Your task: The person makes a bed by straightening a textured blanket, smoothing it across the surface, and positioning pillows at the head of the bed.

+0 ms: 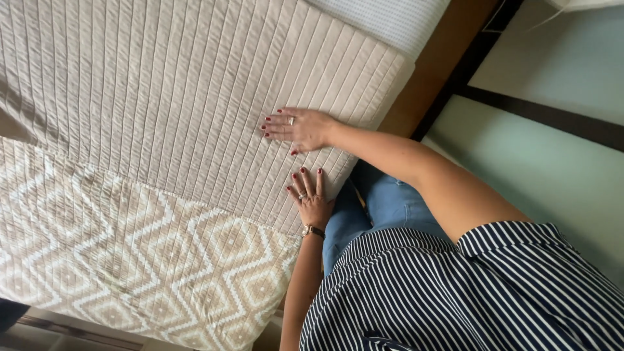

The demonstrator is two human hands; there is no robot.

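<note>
Here, both hands are lying flat on the beige quilted bedspread [195, 84], close to the bed's edge at about 3 o'clock in the view. The right hand [300, 128] is pressing palm down with its fingers [273, 127] spread fairly wide and pointing toward 9 o'clock, holding nothing. The left hand [311, 197], wearing a gold wristwatch [312, 231], is resting just beside it at 6 o'clock, fingers narrowly fanned toward 12 o'clock, also gripping nothing.

The bedspread is covering most of the bed and is overlapping a diamond-patterned coverlet [130, 253] at 7 o'clock. A strip of white bedding [390, 19] is showing at 1 o'clock, next to the wooden bed frame [442, 65].

Judging by the flat palms, the cloth is being smoothed at this corner. Working it further would be calling for even, sliding pressure toward the edge, with neither hand bunching the ribbed quilting
</note>
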